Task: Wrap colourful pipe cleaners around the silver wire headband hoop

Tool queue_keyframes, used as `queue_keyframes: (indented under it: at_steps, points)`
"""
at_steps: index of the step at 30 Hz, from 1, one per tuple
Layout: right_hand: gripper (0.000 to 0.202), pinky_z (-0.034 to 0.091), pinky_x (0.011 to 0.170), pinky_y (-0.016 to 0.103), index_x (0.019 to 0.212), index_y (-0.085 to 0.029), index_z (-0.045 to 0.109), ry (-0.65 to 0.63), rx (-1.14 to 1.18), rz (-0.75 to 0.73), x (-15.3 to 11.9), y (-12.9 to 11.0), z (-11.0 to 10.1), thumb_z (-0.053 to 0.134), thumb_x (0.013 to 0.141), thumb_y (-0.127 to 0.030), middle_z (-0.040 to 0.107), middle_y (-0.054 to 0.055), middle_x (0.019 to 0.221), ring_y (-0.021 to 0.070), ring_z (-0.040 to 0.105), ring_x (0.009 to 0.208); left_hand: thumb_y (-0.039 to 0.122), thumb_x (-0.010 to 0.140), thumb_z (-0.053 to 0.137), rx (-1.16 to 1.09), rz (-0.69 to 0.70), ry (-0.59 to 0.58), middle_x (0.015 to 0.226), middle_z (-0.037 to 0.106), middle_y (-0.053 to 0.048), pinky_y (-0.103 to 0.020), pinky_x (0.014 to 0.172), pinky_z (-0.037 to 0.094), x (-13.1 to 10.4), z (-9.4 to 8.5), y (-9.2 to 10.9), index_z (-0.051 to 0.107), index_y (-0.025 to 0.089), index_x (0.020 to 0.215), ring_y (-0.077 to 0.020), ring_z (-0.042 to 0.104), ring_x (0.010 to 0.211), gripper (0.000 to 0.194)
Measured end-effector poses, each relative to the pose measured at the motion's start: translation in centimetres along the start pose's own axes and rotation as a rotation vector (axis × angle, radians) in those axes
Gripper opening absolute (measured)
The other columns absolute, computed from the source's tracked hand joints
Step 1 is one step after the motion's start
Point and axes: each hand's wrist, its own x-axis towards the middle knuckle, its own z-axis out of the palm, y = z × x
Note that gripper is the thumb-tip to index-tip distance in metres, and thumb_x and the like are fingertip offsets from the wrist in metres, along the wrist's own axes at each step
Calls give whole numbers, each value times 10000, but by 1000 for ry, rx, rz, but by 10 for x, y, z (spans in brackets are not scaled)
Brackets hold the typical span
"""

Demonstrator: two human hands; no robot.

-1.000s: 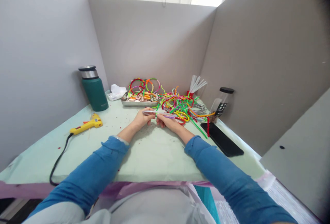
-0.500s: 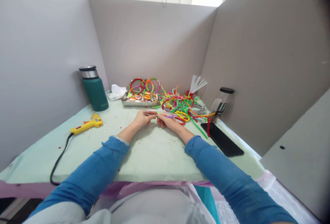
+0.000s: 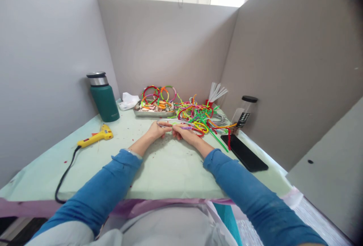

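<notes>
Both hands meet over the middle of the table, fingertips nearly touching. My left hand [image 3: 155, 130] is closed, pinching a thin grey hoop [image 3: 169, 120] whose far side arcs beyond the fingers. My right hand [image 3: 185, 134] is closed on a short purple pipe cleaner [image 3: 187, 127] at the hoop; a bit of green shows between the fingertips. How the pipe cleaner meets the hoop is hidden by the fingers. Just beyond my right hand lies a tangled heap of coloured pipe cleaners [image 3: 195, 114].
Behind the hands, a metal tray [image 3: 154, 114] holds small coloured pieces, with colourful hoops [image 3: 151, 88] at its back. On the left are a yellow glue gun [image 3: 98, 137], a green bottle [image 3: 104, 100] and tissues [image 3: 129, 100]. A phone [image 3: 246, 153] and clear jar [image 3: 246, 112] stand right, by glue sticks [image 3: 217, 93].
The fingers have shifted slightly, and the grey hoop's far side sits a little higher. Both arms stay in almost the same place, and the table things have not moved.
</notes>
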Motion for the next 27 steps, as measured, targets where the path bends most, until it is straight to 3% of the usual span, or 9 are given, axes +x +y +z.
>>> queue_keyframes:
  at_steps: [12,27]
  points:
    - [353,343,469,223,682,-168,582,14,4,49,-1,-3,2,460,885,-429,570,1,611,89,459,490,361,651,702,76,87,52,389,466,46,-221,419,277,-1,-1,0,710,113,788,-92,392,379,283]
    - [344,340,466,230,688,-166,577,20,-23,11,-2,-1,3,457,879,-425,577,5,622,93,468,485,448,648,691,14,38,-41,357,435,46,-214,406,245,-4,-1,3,640,123,672,-78,355,360,330]
